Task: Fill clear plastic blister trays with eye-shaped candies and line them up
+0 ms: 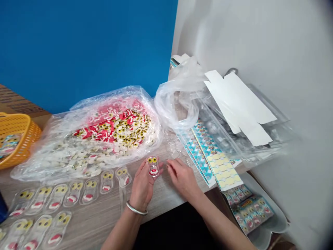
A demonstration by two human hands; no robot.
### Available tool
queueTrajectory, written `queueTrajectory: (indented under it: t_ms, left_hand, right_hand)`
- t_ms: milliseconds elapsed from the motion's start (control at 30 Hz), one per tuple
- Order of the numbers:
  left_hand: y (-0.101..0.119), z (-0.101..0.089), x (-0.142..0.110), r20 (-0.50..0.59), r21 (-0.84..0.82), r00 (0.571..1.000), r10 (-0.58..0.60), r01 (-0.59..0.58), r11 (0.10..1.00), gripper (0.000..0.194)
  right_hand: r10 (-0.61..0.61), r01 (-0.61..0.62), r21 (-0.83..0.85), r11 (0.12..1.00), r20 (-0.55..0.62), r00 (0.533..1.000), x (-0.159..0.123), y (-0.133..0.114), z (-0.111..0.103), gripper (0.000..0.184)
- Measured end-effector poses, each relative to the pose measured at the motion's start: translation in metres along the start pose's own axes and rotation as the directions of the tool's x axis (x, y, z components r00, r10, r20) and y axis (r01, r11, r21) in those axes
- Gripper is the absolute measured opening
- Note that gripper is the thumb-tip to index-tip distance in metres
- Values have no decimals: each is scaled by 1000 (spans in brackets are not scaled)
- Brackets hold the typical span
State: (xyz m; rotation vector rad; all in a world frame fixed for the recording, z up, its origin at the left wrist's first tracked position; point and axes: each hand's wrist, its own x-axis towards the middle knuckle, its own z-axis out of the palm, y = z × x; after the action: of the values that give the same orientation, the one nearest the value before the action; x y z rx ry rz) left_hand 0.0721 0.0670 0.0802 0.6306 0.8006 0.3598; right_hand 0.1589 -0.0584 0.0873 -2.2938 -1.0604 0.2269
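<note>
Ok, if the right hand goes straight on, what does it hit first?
Probably the clear plastic piece with yellow eyes held in the left hand, ahead of the right hand, though depth is unclear.

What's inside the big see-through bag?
The clear plastic bag holds a heap of red-and-white pieces and yellow eye pieces. Pieces under the top layer are hidden.

Glossy clear plastic blister (153,166), crinkled thin plastic bag (117,100), matt wood-grain tabletop (104,215), smooth polished metal bangle (136,208)
</note>
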Motion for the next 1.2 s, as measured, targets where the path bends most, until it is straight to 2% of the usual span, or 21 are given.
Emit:
queueTrajectory:
  t_ms: [133, 300, 367, 467, 600, 733, 833, 1000, 1100, 1200]
  left_hand:
    - [-9, 5, 0, -44, 20, 998, -35, 36, 999, 24]
    - [-9, 11, 1, -94, 39, 995, -45, 49, 998, 25]
    - [-8, 13, 2, -112, 54, 992, -55, 61, 997, 24]
    - [-7, 14, 4, -93, 61, 993, -69, 75, 995, 26]
    - [-8, 15, 7, -84, 70, 992, -92, 98, 993, 30]
    - [-9, 10, 19, -118, 54, 984, -135, 142, 988, 32]
    - [-8, 5, 31, -183, 38, 971, -154, 164, 986, 35]
    - [-2, 4, 40, -180, 31, 969, -171, 179, 983, 44]
    - [-3, 5, 41, -181, 15, 971, -155, 160, 987, 45]
    - [-7, 6, 43, -197, 9, 968, -157, 162, 987, 43]
  right_hand:
    - [134, -142, -111, 984, -76, 988, 7, 41, -16, 21]
    - [171, -186, -105, 977, -132, 976, 29, 67, -31, 20]
    - [136, -157, -102, 982, -183, 974, 48, 72, -40, 22]
    - [68, -97, -115, 989, -234, 970, 97, 82, -54, 28]
    - [174, -204, -177, 963, -168, 970, 185, 101, -67, 36]
    - [264, -288, -202, 936, -134, 955, 258, 120, -58, 31]
    - [330, -353, -218, 910, -136, 934, 290, 128, -41, 31]
    - [433, -448, -232, 863, -117, 894, 305, 141, -21, 26]
    - [450, -465, -236, 853, -118, 885, 302, 146, -22, 27]
    - [404, -432, -238, 870, -160, 901, 303, 145, -27, 32]
